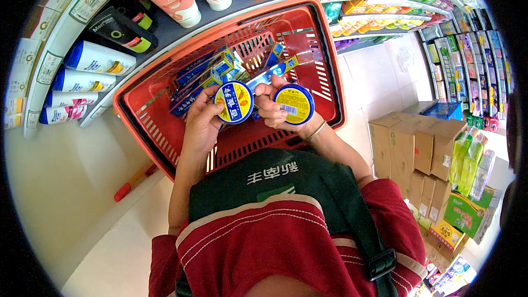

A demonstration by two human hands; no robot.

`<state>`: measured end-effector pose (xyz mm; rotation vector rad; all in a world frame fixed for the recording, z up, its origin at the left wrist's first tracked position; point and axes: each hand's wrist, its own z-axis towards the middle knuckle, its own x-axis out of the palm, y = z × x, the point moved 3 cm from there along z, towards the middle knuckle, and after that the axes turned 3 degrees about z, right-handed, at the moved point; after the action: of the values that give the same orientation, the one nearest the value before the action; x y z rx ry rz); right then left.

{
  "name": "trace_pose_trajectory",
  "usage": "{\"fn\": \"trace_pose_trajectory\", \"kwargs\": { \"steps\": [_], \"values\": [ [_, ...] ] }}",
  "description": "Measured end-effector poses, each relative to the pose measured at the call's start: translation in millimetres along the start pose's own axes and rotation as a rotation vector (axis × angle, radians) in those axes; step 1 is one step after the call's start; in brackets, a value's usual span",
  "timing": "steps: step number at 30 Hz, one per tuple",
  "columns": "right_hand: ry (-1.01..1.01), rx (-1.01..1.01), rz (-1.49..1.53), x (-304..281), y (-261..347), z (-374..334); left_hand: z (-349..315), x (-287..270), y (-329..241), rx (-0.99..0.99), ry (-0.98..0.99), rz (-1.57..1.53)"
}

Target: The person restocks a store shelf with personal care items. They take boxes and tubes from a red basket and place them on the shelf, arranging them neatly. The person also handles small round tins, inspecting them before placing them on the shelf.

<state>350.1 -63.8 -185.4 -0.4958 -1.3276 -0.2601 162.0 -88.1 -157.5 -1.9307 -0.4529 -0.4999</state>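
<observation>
At the frame's left, white tubes with blue ends [107, 58] sit in a shelf row, apparently to keep their printed sides facing out. Left of centre, an open red plastic basket [144, 102] has walls against which slim blue-and-yellow cardboard boxes [221, 69] seem to lean. Mid-frame, the left hand [202, 111] pinches a round, flat blue-and-yellow tin [234, 102] by its edge, leaving the lid exposed. Just beside it, the right hand [271, 104] grips a yellow, blue-rimmed disc-shaped tin [294, 103], its barcoded face similarly exposed. Brown cardboard cartons [410, 146] stand stacked at the right.
</observation>
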Motion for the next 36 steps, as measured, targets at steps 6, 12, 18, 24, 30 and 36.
{"fn": "trace_pose_trajectory", "kwargs": {
  "steps": [6,12,18,24,30,36],
  "values": [
    [0.038,0.016,-0.033,0,0,0,0,0,1,-0.004,-0.015,-0.003],
    [0.03,0.018,-0.103,12,-5,1,-1,-4,4,-0.005,-0.015,-0.024],
    [-0.016,0.033,-0.042,8,-6,-1,-2,-3,3,-0.007,-0.018,-0.028],
    [0.015,0.041,-0.008,4,-5,-1,-2,-6,4,-0.016,0.0,-0.004],
    [0.017,0.04,0.021,1,-4,-2,-1,-6,3,-0.012,-0.012,0.015],
    [0.033,0.044,0.006,1,-3,-1,-1,-6,4,-0.005,-0.01,0.01]
  ]
}}
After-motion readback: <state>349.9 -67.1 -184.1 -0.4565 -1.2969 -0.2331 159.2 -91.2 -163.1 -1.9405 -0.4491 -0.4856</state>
